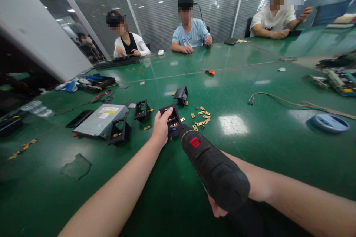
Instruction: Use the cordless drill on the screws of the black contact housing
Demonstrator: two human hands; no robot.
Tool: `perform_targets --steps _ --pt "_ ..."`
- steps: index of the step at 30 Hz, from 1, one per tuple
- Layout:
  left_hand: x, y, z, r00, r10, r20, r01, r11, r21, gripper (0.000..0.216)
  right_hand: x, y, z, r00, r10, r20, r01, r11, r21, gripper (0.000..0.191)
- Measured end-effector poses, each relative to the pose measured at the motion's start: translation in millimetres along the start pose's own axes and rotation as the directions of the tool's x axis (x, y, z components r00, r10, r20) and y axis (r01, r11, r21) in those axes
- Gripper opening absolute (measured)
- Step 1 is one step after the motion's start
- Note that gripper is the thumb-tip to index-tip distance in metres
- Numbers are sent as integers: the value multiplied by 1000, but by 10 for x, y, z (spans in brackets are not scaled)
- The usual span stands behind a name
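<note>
My left hand point(161, 124) is closed on the near-left side of a black plastic housing point(174, 132), steadying it on the green table. Small metal parts show inside its opening. My right hand point(217, 207) grips a black cordless drill point(214, 166) with a red switch on top, and the drill body partly hides that hand. The drill's nose points into the housing; its bit tip is hidden, so contact cannot be told. Small brass plates point(206, 116) and some screws lie just right of the housing. More black housings point(141, 110) stand to the left and behind.
A silver disc drive point(101, 118) lies left. An orange screwdriver point(210, 72) is farther back. Cables point(280, 103) and a round blue-white lid or dish point(330, 122) lie right. A clear cup point(37, 108) is far left. Several people sit across the table point(172, 196).
</note>
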State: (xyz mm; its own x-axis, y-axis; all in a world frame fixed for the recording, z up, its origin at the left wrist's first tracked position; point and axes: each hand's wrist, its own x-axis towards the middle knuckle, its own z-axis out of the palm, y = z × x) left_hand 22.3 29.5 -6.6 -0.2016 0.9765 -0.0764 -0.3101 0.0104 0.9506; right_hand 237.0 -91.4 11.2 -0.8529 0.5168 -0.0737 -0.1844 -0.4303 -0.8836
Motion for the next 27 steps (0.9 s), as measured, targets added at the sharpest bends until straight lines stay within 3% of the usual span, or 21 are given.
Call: perform_targets --steps 13,27 --pt "9 -5 -9 1000 2 -1 -2 1000 -8 46 -7 -1 -10 1000 -5 -29 3 998 -56 58" --pt "17 -17 -9 1000 8 9 -8 1000 -11 47 -43 -40 2 998 54 -38 -55 998 -24 50"
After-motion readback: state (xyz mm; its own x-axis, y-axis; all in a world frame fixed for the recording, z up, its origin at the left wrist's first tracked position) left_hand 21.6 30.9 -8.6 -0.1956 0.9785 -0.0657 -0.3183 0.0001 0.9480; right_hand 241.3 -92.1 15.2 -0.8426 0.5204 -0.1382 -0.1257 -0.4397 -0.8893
